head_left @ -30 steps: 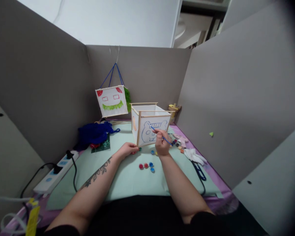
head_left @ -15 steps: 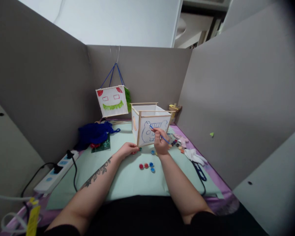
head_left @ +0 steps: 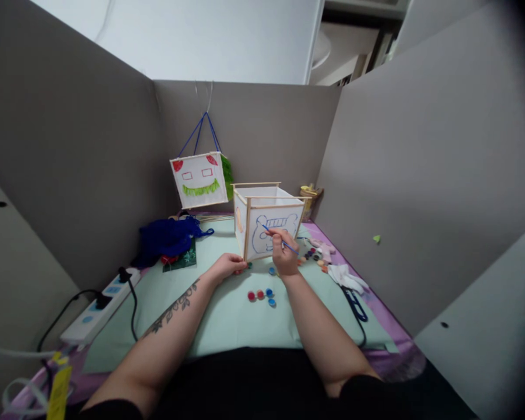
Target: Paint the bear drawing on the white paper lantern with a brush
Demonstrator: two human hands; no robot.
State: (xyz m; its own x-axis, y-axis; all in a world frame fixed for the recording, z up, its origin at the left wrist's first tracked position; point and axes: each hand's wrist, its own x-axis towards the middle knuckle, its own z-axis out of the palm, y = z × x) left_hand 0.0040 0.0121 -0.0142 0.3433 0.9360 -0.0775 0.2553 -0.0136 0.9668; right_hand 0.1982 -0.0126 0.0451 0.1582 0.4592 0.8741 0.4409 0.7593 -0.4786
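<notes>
A box-shaped lantern (head_left: 266, 207) with wooden sticks at its edges and white panels stands open-topped on the table. Its front panel bears a blue-outlined animal face, part of it behind my right hand (head_left: 285, 252). That hand is closed round a thin blue paintbrush (head_left: 290, 247), its tip at the upper left of the face, by the ear. At the lantern's lower front corner, the fingers of my left hand (head_left: 228, 267) pinch the frame. Small paint pots (head_left: 261, 295) in red and blue sit in front of the lantern.
A second lantern (head_left: 201, 181) hangs by blue cords from a hook on the back partition. Blue fabric (head_left: 164, 238) and a power strip (head_left: 100, 306) lie left; more paint pots (head_left: 311, 254) and a white cloth (head_left: 346, 279) lie right. Grey partitions enclose the table.
My right hand and the brush have shifted slightly left, the tip moving towards the ear of the drawn face. My left hand stays at the lantern's corner.
</notes>
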